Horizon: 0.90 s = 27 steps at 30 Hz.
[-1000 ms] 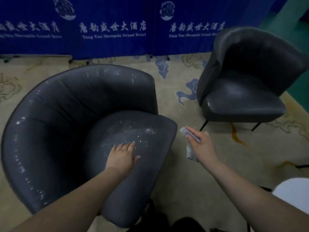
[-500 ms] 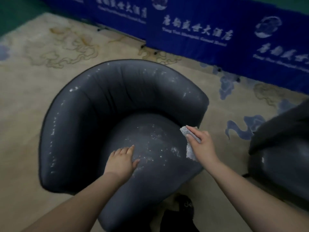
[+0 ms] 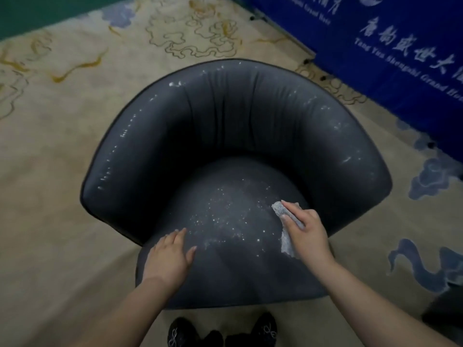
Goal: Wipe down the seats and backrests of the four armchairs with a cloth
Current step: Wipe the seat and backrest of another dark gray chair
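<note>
- A dark grey armchair with a curved backrest stands on a beige patterned carpet, seen from above and in front.
- White specks and smears dot the seat and the top edge of the backrest — thickest in the middle of the seat.
- The right hand holds a small grey cloth against the right side of the seat; the fingers lie over the cloth's top and the thumb tucks beneath, so the cloth is pinched between them, one end sticking out past the fingertips and the other hanging below the palm.
- The left hand rests flat on the front left of the seat, fingers straight and together, thumb spread, holding nothing.
- Two black shoes show at the bottom edge, just in front of the chair.
- A blue banner with white lettering runs along the floor at the upper right — behind the chair.
</note>
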### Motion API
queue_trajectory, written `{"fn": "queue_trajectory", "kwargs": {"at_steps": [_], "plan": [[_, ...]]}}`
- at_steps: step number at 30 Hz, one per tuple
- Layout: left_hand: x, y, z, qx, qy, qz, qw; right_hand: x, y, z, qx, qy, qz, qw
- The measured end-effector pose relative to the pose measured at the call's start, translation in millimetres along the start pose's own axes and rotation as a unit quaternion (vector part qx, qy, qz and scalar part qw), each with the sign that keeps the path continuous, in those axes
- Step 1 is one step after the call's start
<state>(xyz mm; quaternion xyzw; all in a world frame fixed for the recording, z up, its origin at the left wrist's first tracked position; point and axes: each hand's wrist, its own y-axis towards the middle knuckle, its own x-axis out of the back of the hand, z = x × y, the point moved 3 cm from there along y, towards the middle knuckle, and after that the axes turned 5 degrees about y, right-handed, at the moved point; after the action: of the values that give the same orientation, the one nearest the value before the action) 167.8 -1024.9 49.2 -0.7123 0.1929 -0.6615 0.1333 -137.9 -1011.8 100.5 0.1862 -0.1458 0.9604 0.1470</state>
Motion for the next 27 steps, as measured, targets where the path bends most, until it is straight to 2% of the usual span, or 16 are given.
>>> {"fn": "queue_trajectory", "kwargs": {"at_steps": [5,13,22,27], "plan": [[-23.2,48.8,26.9,-0.011,-0.004,-0.027,1.0,-38.5,19.9,-39.7,0.016,0.009,0.0,1.0],[-82.8,140.0,58.7,-0.063,0.028,-0.077,0.995,-127.7,83.2,-104.4,0.09,0.011,0.034,0.995],[-117.4,272.4,50.6,-0.135,0.072,-0.105,0.983,-193.3,185.0,-141.4,0.234,-0.041,0.113,0.965],[-121.5,302.7,53.8,-0.17,0.063,-0.123,0.976,-218.3,232.5,-150.1,0.302,-0.08,0.099,0.945]]}}
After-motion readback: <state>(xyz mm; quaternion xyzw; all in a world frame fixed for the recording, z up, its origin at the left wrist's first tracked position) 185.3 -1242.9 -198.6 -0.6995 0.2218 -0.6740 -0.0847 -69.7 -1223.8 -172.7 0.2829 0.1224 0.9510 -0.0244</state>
